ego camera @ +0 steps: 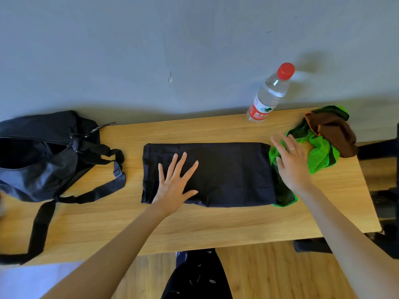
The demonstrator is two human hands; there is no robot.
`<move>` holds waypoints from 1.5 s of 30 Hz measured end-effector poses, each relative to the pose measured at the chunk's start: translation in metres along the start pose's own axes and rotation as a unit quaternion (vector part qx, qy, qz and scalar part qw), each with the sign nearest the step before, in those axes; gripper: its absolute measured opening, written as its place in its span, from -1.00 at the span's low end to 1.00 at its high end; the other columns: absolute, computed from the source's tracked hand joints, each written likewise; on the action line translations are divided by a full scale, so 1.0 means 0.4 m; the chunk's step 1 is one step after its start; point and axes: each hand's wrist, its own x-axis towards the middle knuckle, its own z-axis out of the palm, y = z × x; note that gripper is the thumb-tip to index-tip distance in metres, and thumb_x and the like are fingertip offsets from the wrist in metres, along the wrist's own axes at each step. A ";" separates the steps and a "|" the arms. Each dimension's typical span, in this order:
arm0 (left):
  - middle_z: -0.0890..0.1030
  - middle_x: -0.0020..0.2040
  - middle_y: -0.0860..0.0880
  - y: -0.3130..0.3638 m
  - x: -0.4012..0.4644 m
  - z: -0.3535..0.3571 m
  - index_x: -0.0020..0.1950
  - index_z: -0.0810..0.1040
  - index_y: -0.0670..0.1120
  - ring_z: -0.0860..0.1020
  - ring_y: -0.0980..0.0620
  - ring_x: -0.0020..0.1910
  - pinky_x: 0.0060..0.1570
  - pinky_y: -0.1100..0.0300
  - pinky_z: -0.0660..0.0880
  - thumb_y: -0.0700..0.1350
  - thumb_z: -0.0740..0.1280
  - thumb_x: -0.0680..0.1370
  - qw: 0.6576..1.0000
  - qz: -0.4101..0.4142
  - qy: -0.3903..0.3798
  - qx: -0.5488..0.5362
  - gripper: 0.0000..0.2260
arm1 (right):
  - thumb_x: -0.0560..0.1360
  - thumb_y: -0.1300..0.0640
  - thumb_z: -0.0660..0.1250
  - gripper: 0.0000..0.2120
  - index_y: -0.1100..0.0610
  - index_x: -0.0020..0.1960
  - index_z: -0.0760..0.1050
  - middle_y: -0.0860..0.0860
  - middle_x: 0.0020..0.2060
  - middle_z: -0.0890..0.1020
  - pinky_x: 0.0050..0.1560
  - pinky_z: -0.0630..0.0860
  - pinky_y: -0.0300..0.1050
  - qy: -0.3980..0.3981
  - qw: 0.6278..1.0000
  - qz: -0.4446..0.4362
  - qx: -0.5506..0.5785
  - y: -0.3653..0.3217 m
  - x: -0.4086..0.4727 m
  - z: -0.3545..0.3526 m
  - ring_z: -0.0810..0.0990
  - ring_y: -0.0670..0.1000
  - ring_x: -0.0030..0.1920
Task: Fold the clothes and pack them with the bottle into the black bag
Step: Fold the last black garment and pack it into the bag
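A black garment (228, 169) lies folded into a flat rectangle in the middle of the wooden table (194, 225). My left hand (176, 184) rests flat on its left part, fingers spread. My right hand (290, 162) hovers or rests with straight fingers at the garment's right edge, over a green mesh garment (319, 154) that partly lies under the black one. A brown cloth (336, 134) sits bunched on the green mesh. The black bag (41, 156) lies at the table's left end, its mouth open. A clear water bottle (268, 93) with a red cap stands at the back right.
The bag's long black straps (41, 225) trail across the table's front left. A grey wall rises right behind the table. Dark furniture (384, 190) stands beyond the table's right edge. Wooden floor and my dark-clothed legs show below the front edge.
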 end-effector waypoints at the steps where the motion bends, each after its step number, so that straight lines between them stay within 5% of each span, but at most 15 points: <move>1: -0.27 0.54 -0.05 -0.008 -0.006 -0.001 0.46 -0.28 0.18 -0.36 -0.08 0.47 0.36 -0.28 -0.27 0.20 0.23 0.53 1.000 -0.005 0.006 -0.004 -0.25 | 0.50 0.38 0.26 -0.50 0.17 0.42 0.34 0.19 0.42 0.32 0.41 0.17 0.25 0.021 1.000 -0.021 0.005 -0.021 0.002 0.007 0.22 0.26 0.43; 6: -0.11 0.56 -0.09 -0.069 -0.039 0.039 0.48 -0.24 0.18 -0.24 -0.12 0.50 0.34 -0.35 -0.14 0.25 0.22 0.48 0.999 -0.016 0.035 0.003 -0.23 | 0.55 0.17 0.28 -0.52 0.13 0.46 0.29 0.15 0.44 0.30 0.42 0.20 0.21 -0.016 0.998 -0.064 -0.018 -0.090 -0.003 0.054 0.20 0.23 0.46; 11: -0.18 0.55 -0.03 -0.137 -0.055 0.068 0.49 -0.23 0.20 -0.30 -0.07 0.49 0.30 -0.36 -0.16 0.40 -0.09 0.46 0.999 -0.012 0.025 0.017 -0.32 | 0.57 -0.01 0.24 -0.39 0.00 0.53 0.05 0.05 0.54 0.04 0.48 -0.03 0.15 -0.098 0.992 -0.055 -0.055 -0.112 -0.037 0.115 -0.06 0.16 0.53; 16: -0.29 0.53 0.02 -0.205 -0.024 0.041 0.46 -0.32 0.23 -0.35 -0.06 0.48 0.33 -0.35 -0.25 0.43 -0.19 0.43 0.999 0.032 0.014 0.032 -0.32 | 0.52 -0.07 0.30 -0.36 0.01 0.51 0.16 0.09 0.51 0.16 0.47 -0.02 0.20 -0.062 0.994 -0.045 -0.076 -0.134 -0.062 0.134 0.09 0.22 0.50; 21: -0.08 0.56 -0.09 -0.235 -0.019 -0.016 0.54 -0.09 0.13 -0.19 -0.13 0.52 0.39 -0.29 -0.12 0.15 0.23 0.53 0.996 0.010 0.062 0.068 -0.31 | 0.39 -0.13 0.43 -0.32 0.07 0.43 0.34 0.12 0.31 0.41 0.39 0.18 0.23 -0.030 0.996 -0.041 -0.079 -0.180 -0.109 0.144 0.34 0.24 0.27; 23: 0.03 0.54 -0.13 -0.212 -0.035 -0.033 0.54 0.06 0.09 -0.02 -0.16 0.51 0.40 -0.21 0.07 0.02 0.32 0.53 0.994 -0.031 0.091 0.054 -0.35 | 0.38 -0.12 0.45 -0.37 0.10 0.37 0.41 0.13 0.21 0.46 0.24 0.33 0.19 -0.020 0.996 -0.039 -0.075 -0.199 -0.130 0.148 0.41 0.23 0.16; 26: 0.35 0.37 -0.19 -0.170 -0.071 -0.019 0.43 0.35 0.02 0.32 -0.20 0.31 0.17 -0.15 0.39 -0.06 0.46 0.44 0.990 -0.021 0.137 0.026 -0.41 | 0.42 -0.04 0.43 -0.49 0.15 0.29 0.46 0.14 0.06 0.49 0.03 0.44 0.15 -0.015 0.997 -0.042 -0.066 -0.224 -0.159 0.154 0.49 0.22 0.02; 29: 0.44 0.27 -0.13 -0.127 -0.106 0.018 0.38 0.40 0.03 0.39 -0.13 0.21 0.08 -0.08 0.46 -0.01 0.53 0.34 0.989 0.044 0.140 0.012 -0.36 | 0.45 0.01 0.42 -0.52 0.17 0.30 0.45 0.14 0.02 0.48 -0.01 0.48 0.13 -0.023 0.997 -0.042 -0.054 -0.245 -0.183 0.159 0.51 0.21 0.00; 33: 0.36 0.39 -0.07 -0.063 -0.143 0.055 0.44 0.31 0.07 0.32 -0.09 0.38 0.31 -0.07 0.33 -0.01 0.45 0.43 0.985 0.137 0.101 -0.001 -0.39 | 0.43 0.05 0.42 -0.43 0.10 0.40 0.36 0.13 0.25 0.42 0.17 0.46 0.16 -0.021 0.996 -0.070 -0.051 -0.243 -0.202 0.161 0.40 0.19 0.23; 38: 0.00 0.56 0.00 0.021 -0.156 0.096 0.53 -0.01 0.13 -0.07 -0.06 0.53 0.46 -0.10 -0.11 0.02 0.16 0.61 0.977 0.207 0.028 0.038 -0.46 | 0.45 0.11 0.40 -0.41 0.05 0.44 0.31 0.02 0.46 0.29 0.38 0.29 0.14 -0.038 0.981 -0.179 -0.063 -0.218 -0.212 0.166 0.18 0.08 0.45; 45: -0.03 0.56 0.02 0.028 -0.175 0.126 0.52 0.04 0.16 -0.10 -0.05 0.54 0.43 -0.24 -0.13 0.09 0.07 0.62 0.977 0.188 0.032 0.090 -0.52 | 0.53 -0.04 0.29 -0.50 0.03 0.44 0.32 0.03 0.46 0.29 0.32 0.33 0.10 -0.051 0.979 -0.187 -0.069 -0.196 -0.246 0.174 0.14 0.03 0.44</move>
